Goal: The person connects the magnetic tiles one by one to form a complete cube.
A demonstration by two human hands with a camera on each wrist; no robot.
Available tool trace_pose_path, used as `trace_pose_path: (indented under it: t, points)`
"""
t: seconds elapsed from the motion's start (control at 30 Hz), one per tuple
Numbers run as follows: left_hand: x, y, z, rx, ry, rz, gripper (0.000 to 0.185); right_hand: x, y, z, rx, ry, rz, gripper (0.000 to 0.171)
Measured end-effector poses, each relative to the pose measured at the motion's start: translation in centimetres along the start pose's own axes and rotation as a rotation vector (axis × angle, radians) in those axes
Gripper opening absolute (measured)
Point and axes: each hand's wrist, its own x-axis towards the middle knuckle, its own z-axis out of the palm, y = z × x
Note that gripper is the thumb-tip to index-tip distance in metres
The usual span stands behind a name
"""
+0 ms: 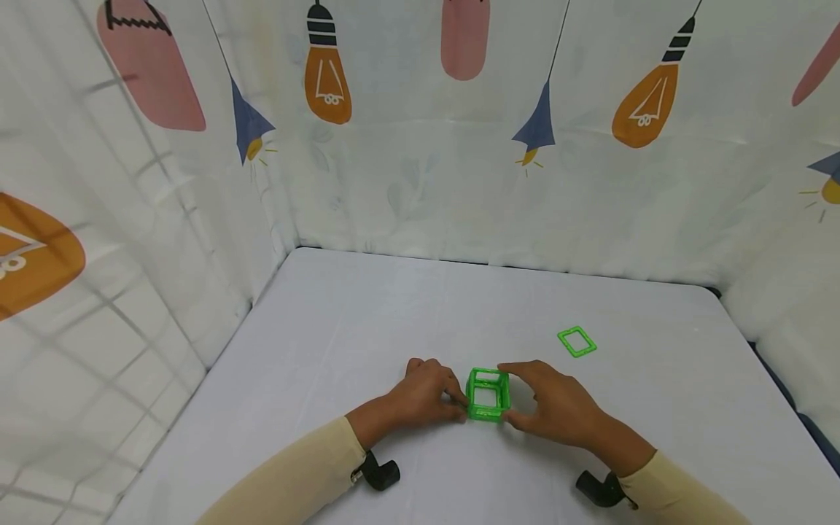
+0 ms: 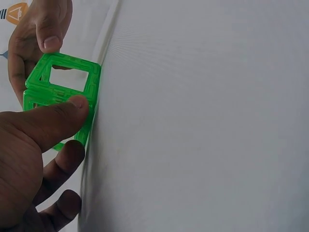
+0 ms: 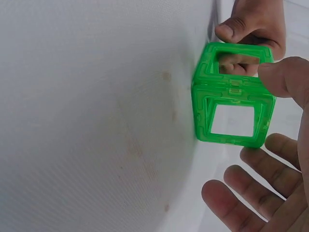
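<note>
A cube of see-through green square frames (image 1: 487, 413), which look like magnetic tiles, sits on the white table between both hands. My left hand (image 1: 429, 394) grips its left side; in the left wrist view the thumb lies across the green cube (image 2: 60, 90), with the index fingertip near its lower edge. From the right, my right hand (image 1: 561, 405) holds the cube between thumb and fingers. In the right wrist view its thumb touches an edge of the cube (image 3: 235, 91), and the other fingers spread below. A single green square tile (image 1: 577, 354) lies flat beyond the right hand.
The white-covered table (image 1: 367, 306) ends at a far edge against a hanging curtain (image 1: 420, 189) printed with lamps and bulbs. More curtain stands at left and right. Black wrist-worn devices (image 1: 383, 472) sit near both cuffs.
</note>
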Motion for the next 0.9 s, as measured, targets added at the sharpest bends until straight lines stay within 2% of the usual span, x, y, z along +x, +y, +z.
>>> trace_pose_path:
  t: [0.13,0.23,0.4,0.53,0.7,0.9]
  points:
    - [0.08,0.01,0.1,-0.03,0.013,-0.012,0.015,-0.05,0.17,-0.12,0.007,-0.003,0.005,0.074]
    - [0.17,-0.1,0.25,-0.042,0.021,-0.045,0.02,-0.09,0.22,-0.15,0.007,0.003,0.001,0.075]
    - [0.29,-0.09,0.24,-0.072,0.019,-0.119,0.052,-0.14,0.25,-0.11,0.002,0.008,-0.006,0.076]
    - [0.46,0.05,0.17,-0.044,0.0,-0.141,0.073,-0.18,0.29,-0.02,-0.001,0.007,-0.005,0.076]
    - [0.66,0.31,0.08,0.037,-0.025,-0.126,0.071,-0.24,0.32,-0.03,0.006,-0.004,0.007,0.077]
    - [0.79,0.33,0.24,0.068,-0.024,-0.129,0.066,-0.38,0.83,-0.37,0.038,-0.015,0.04,0.081]
